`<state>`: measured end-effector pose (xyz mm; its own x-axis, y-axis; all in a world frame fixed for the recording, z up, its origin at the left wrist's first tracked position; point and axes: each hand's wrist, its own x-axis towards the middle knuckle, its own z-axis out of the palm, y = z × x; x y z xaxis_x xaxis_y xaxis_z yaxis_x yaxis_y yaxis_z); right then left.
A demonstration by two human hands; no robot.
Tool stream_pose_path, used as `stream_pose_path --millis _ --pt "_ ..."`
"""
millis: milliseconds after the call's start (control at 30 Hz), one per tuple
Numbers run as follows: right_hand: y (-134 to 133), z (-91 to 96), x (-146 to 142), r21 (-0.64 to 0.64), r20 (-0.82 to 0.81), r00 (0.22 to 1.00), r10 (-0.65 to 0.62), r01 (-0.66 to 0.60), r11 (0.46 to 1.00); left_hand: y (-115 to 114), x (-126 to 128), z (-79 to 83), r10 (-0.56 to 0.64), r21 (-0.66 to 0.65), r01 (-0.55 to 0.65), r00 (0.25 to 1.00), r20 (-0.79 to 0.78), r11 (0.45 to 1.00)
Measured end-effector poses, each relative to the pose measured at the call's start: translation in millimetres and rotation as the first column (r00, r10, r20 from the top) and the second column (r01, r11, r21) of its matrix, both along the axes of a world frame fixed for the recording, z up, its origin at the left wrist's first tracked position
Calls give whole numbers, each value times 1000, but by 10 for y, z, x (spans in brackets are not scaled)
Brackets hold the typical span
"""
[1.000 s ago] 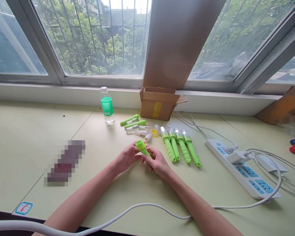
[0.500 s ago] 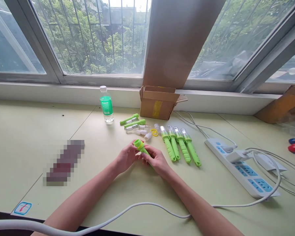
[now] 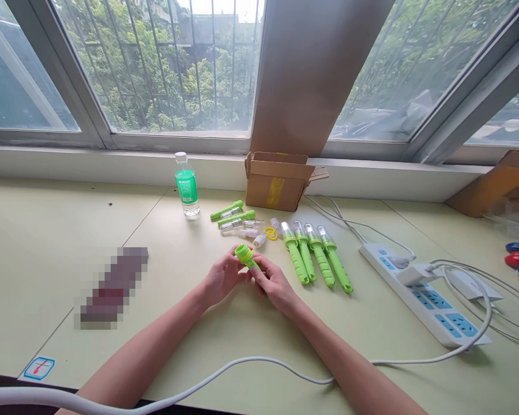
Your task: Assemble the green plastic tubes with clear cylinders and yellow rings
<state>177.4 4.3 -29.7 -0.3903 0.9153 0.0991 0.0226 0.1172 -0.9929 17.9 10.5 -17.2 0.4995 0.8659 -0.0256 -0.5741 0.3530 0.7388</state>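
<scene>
Both my hands hold a green plastic handle (image 3: 244, 253) above the table, its threaded, open end tilted up and a yellow ring around the neck. My left hand (image 3: 223, 278) has its fingers closed around the neck. Lower down, my right hand (image 3: 273, 281) grips the shaft, hiding most of it. Just beyond lie a small white cylindrical part (image 3: 259, 240), yellow rings (image 3: 270, 233), and clear tubes (image 3: 232, 225). Two loose green handles (image 3: 237, 218) rest behind them. To the right, several green sticks with clear caps (image 3: 318, 253) lie side by side.
An open cardboard box (image 3: 274, 184) and a water bottle (image 3: 187, 187) stand at the back. A power strip (image 3: 419, 294) with plugged-in cables lies on the right. One white cable (image 3: 251, 359) crosses the table's front, by my forearms. A blurred dark object (image 3: 115, 288) is left.
</scene>
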Motion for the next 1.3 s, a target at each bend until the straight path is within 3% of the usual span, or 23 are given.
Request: stream_pose_path --millis 367,600,867,1300 --pt "-60 18 -6 -107 -32 999 -1 -3 994 1 -1 -29 -49 -11 50 998 49 999" --pt "-13 -16 -1 -36 -75 996 -41 38 999 1 -6 -19 -85 -9 86 992 97 996" --pt "-2 17 14 63 -8 999 -44 44 997 8 -16 -15 -50 -35 53 996 74 998" --pt "-34 53 14 -103 -66 998 24 -31 994 4 -11 -19 -53 -31 55 995 81 998"
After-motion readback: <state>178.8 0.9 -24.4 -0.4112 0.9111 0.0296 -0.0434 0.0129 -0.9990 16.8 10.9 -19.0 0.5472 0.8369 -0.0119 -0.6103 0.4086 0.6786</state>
